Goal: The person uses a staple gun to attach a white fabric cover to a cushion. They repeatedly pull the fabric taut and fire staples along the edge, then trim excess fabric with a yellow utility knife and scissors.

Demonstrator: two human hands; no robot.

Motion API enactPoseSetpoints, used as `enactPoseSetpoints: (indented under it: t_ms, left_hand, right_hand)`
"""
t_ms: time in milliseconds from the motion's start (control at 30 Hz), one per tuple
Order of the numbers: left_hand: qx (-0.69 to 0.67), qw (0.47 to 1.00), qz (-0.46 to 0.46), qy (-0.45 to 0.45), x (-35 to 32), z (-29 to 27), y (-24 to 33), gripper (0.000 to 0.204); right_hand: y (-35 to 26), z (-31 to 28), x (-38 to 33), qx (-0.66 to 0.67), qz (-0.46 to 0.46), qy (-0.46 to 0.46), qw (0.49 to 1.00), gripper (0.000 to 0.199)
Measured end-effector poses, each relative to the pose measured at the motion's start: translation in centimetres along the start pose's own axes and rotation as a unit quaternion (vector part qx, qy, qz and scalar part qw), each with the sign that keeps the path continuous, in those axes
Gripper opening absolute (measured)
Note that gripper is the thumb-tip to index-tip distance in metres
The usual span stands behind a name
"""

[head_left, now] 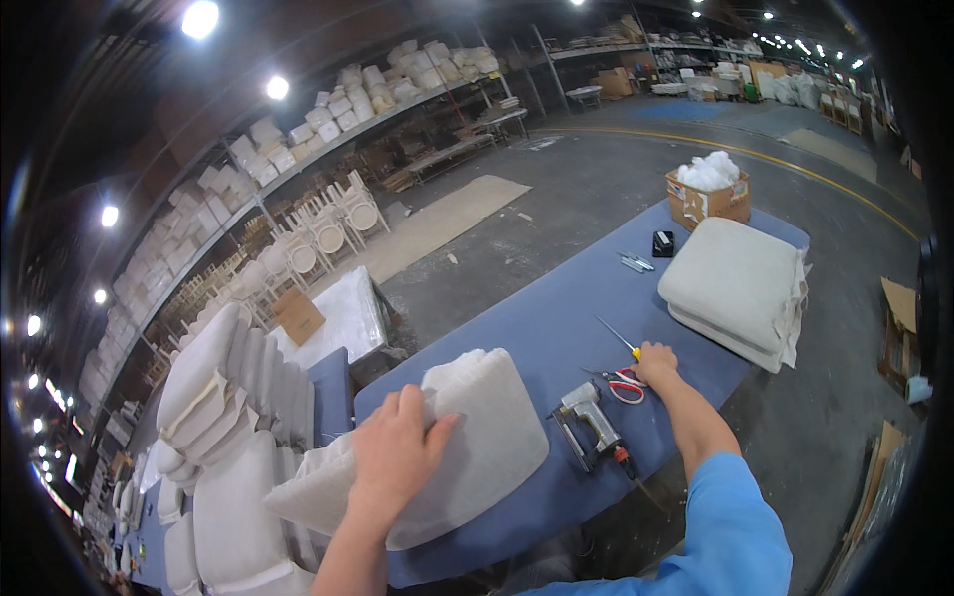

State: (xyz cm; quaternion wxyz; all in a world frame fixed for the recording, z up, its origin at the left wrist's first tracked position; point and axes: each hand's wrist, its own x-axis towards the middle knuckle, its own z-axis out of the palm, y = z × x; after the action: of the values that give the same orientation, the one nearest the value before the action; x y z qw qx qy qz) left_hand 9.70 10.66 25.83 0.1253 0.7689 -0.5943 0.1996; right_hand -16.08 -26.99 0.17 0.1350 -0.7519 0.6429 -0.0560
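Observation:
A light grey upholstered cushion point(487, 427) is tilted up on the blue-covered table point(457, 338). My left hand point(397, 447) grips its upper edge, fingers bent over the gathered fabric. Farther right, my right hand point(656, 366) is closed around the yellow handle of a long, thin screwdriver point(618, 336), whose shaft points away to the left. Scissors point(626, 387) with red handles lie right beside that hand. Nearer to me a pneumatic staple gun point(593, 422) rests on its side, its hose fitting toward me.
Stacked grey cushions point(735, 283) sit at the table's right, before a cardboard box point(708, 199) of white stuffing. A small black case point(663, 243) and metal pieces point(636, 261) lie near them. More cushions point(238, 477) are piled at left. Beyond stands a plastic-covered table point(343, 318).

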Motion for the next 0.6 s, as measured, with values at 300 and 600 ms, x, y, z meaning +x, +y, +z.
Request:
enactPoseSetpoints:
  t_ms: [300,600]
  left_hand:
    - [-0.006,0.996,0.076,0.055,-3.3,-0.7,3.2,0.066]
    - [0.024,0.991,0.092,0.090,-4.8,-0.3,3.9,0.065]
  right_hand:
    - [2.7,-3.9,0.2,0.168,-0.045,0.070,0.982,0.036]
    - [-3.8,-19.4,-16.7,0.717,-0.290,0.013,0.633,0.027]
